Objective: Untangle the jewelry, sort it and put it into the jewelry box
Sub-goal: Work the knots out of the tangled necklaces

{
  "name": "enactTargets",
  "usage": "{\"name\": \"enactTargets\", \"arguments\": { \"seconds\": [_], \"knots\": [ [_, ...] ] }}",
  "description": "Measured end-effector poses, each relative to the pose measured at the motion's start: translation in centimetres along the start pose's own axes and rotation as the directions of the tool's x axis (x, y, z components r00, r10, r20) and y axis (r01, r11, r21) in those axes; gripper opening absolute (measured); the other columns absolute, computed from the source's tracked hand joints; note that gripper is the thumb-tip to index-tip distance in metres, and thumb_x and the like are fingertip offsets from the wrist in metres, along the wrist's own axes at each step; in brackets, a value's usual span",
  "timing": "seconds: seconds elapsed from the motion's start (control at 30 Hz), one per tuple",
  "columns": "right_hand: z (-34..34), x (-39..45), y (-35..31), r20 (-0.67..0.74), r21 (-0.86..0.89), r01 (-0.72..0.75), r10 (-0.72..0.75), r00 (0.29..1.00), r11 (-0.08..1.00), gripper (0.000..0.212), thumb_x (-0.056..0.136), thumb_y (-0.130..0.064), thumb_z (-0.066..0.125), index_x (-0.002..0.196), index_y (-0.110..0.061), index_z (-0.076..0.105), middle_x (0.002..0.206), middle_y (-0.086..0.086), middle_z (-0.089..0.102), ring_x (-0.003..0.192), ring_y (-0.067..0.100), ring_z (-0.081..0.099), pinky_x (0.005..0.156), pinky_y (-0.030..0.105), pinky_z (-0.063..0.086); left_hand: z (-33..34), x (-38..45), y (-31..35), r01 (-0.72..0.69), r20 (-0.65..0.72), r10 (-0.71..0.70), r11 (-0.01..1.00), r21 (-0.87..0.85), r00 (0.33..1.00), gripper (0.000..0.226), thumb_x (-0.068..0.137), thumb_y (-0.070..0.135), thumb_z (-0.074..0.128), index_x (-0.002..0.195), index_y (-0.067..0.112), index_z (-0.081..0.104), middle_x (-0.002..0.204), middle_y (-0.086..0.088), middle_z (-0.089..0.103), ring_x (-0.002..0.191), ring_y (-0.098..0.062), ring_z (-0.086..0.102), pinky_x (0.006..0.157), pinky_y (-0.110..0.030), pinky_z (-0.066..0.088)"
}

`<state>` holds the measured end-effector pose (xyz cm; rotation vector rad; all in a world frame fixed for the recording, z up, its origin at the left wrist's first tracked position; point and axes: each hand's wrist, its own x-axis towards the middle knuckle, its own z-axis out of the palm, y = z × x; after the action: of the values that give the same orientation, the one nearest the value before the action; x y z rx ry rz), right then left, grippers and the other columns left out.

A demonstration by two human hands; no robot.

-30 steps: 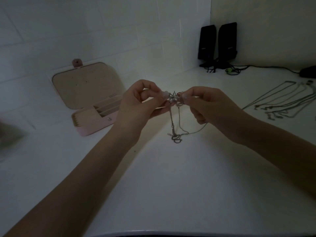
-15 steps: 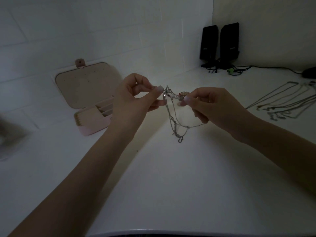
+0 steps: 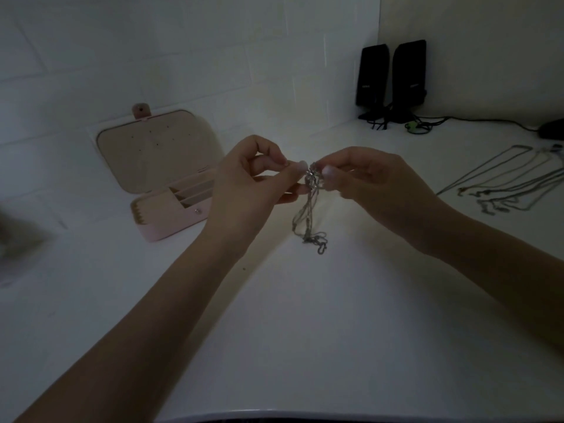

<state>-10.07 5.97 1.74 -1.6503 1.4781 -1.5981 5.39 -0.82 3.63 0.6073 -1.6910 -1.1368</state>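
Both hands pinch a knot of tangled chains (image 3: pixel 312 206) above the white desk (image 3: pixel 305 331): the left hand (image 3: pixel 250 187) and right hand (image 3: pixel 378 184) grip its top, loose ends dangling. The open pink jewelry box (image 3: pixel 164 178) sits left; sorted necklaces (image 3: pixel 512 184) lie right.

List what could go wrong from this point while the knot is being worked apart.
Both hands, left hand and right hand, pinch the tangled chains close together; pulling apart could tighten the knot or snap a thin link. The loose ends hanging to the table may snag again. Dim light makes fine links hard to follow.
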Motion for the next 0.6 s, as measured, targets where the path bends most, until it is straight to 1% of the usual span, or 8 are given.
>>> {"name": "enactTargets", "arguments": {
  "seconds": [0.07, 0.13, 0.2, 0.27, 0.33, 0.43, 0.5, 0.6],
  "knots": [
    [0.09, -0.05, -0.22, 0.043, 0.119, -0.039, 0.034, 0.998, 0.992, 0.004, 0.089, -0.012, 0.062, 0.088, -0.012, 0.066, 0.089, 0.006, 0.072, 0.081, 0.012, 0.067, 0.072, 0.017, 0.051, 0.24, -0.14, -0.16, -0.001, 0.043, 0.001, 1.000, -0.018, 0.999, 0.026, 0.079, 0.001, 0.070, 0.075, 0.011, 0.046, 0.063, 0.002, 0.066, 0.058, -0.019, 0.068, 0.064, -0.032, 0.057],
    [0.10, -0.05, -0.11, 0.063, 0.204, -0.079, 0.067, 0.996, 0.976, 0.006, 0.089, -0.007, 0.060, 0.085, -0.008, 0.063, 0.087, 0.012, 0.071, 0.082, 0.020, 0.067, 0.083, 0.031, 0.056, 0.46, -0.23, -0.31, 0.000, 0.089, 0.005, 0.999, -0.050, 0.996, 0.024, 0.080, -0.001, 0.068, 0.076, 0.008, 0.046, 0.068, -0.003, 0.065, 0.058, -0.020, 0.066, 0.065, -0.032, 0.057],
    [0.02, -0.09, -0.13, 0.080, 0.268, -0.114, 0.096, 0.992, 0.957, 0.006, 0.090, -0.005, 0.057, 0.087, -0.003, 0.061, 0.084, 0.014, 0.069, 0.079, 0.023, 0.067, 0.083, 0.036, 0.057, 0.54, -0.28, -0.44, 0.030, 0.138, -0.016, 0.995, -0.097, 0.990, 0.020, 0.082, 0.000, 0.065, 0.080, 0.007, 0.047, 0.073, -0.008, 0.062, 0.060, -0.019, 0.066, 0.066, -0.031, 0.056],
    [-0.04, -0.13, -0.29, 0.084, 0.289, -0.122, 0.102, 0.991, 0.950, 0.007, 0.091, -0.005, 0.055, 0.089, 0.000, 0.060, 0.078, 0.011, 0.068, 0.071, 0.019, 0.067, 0.074, 0.029, 0.059, 0.52, -0.32, -0.52, 0.090, 0.197, -0.061, 0.985, -0.146, 0.979, 0.020, 0.078, 0.007, 0.068, 0.084, 0.008, 0.049, 0.075, -0.007, 0.061, 0.065, -0.019, 0.065, 0.071, -0.030, 0.055],
    [-0.06, -0.14, -0.38, 0.079, 0.299, -0.130, 0.111, 0.991, 0.945, 0.008, 0.092, -0.005, 0.054, 0.089, -0.001, 0.060, 0.074, 0.009, 0.066, 0.065, 0.014, 0.066, 0.066, 0.022, 0.056, 0.49, -0.32, -0.64, 0.124, 0.237, -0.089, 0.983, -0.136, 0.967, 0.027, 0.070, 0.010, 0.072, 0.086, 0.010, 0.050, 0.075, -0.004, 0.064, 0.070, -0.019, 0.066, 0.075, -0.031, 0.055],
    [-0.14, -0.07, -0.34, 0.081, 0.299, -0.145, 0.127, 0.989, 0.943, 0.009, 0.092, -0.008, 0.054, 0.088, -0.004, 0.061, 0.071, 0.006, 0.063, 0.060, 0.010, 0.061, 0.064, 0.020, 0.054, 0.38, -0.25, -0.76, 0.128, 0.246, -0.095, 0.984, -0.122, 0.965, 0.032, 0.067, 0.003, 0.074, 0.088, 0.011, 0.051, 0.072, -0.001, 0.068, 0.069, -0.016, 0.065, 0.079, -0.032, 0.056],
    [-0.33, 0.00, -0.32, 0.087, 0.286, -0.156, 0.136, 0.987, 0.946, 0.010, 0.093, -0.010, 0.054, 0.087, -0.007, 0.062, 0.068, 0.001, 0.062, 0.059, 0.007, 0.058, 0.065, 0.020, 0.053, 0.15, -0.17, -0.68, 0.129, 0.246, -0.094, 0.983, -0.132, 0.965, 0.033, 0.066, 0.004, 0.072, 0.089, 0.011, 0.051, 0.071, -0.001, 0.070, 0.069, -0.015, 0.065, 0.079, -0.031, 0.056],
    [-0.54, 0.01, -0.39, 0.108, 0.273, -0.192, 0.168, 0.980, 0.943, 0.012, 0.093, -0.013, 0.054, 0.086, -0.010, 0.062, 0.063, -0.005, 0.057, 0.059, 0.006, 0.050, 0.061, 0.018, 0.049, -0.33, -0.02, -0.42, 0.095, 0.243, -0.075, 0.993, -0.073, 0.967, 0.032, 0.071, 0.000, 0.071, 0.093, 0.010, 0.051, 0.071, -0.001, 0.072, 0.070, -0.015, 0.064, 0.077, -0.029, 0.055]
  ]
}}
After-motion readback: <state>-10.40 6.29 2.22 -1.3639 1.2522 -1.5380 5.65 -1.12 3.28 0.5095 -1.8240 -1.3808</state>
